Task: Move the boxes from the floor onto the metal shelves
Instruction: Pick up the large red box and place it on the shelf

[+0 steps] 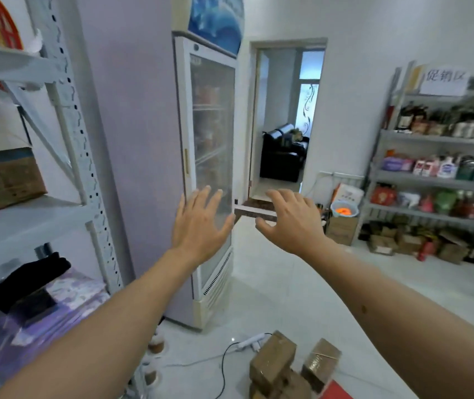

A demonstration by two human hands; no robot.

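Fingers spread — both hands empty, boxes on floor

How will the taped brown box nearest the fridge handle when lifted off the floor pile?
The taped box looks stiff: square edges, no sag. Glossy tape may be slippery under fingers. It leans tilted on other boxes, so it may slide or tip when nudged. Weight cannot be judged.

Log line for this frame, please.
left hand: open, empty | right hand: open, empty | boxes: on floor | metal shelf: one box on it
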